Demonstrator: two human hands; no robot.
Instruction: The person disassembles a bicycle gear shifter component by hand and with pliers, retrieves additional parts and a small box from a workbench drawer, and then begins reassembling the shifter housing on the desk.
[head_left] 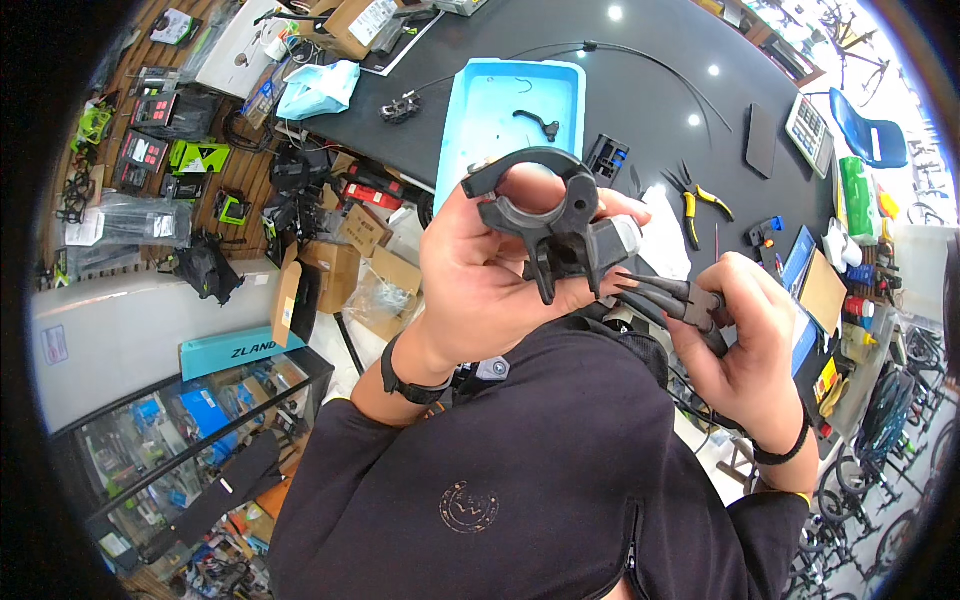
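Left fingers curl round a black C-shaped clamp, right fingers grip slim dark pliers, by the black counter's near edge.

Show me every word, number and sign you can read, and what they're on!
I don't copy wording, but here's where print shows:
Long teal box: big dark capitals, readable.
Dark shirt: round emblem, letters unclear.
Calculator: key markings too small to read.
Black-and-red packages at left: white print, too small.
Cardboard box at top: white label, too blurred.
Black clamp part, dark pliers: no lettering I can make out.
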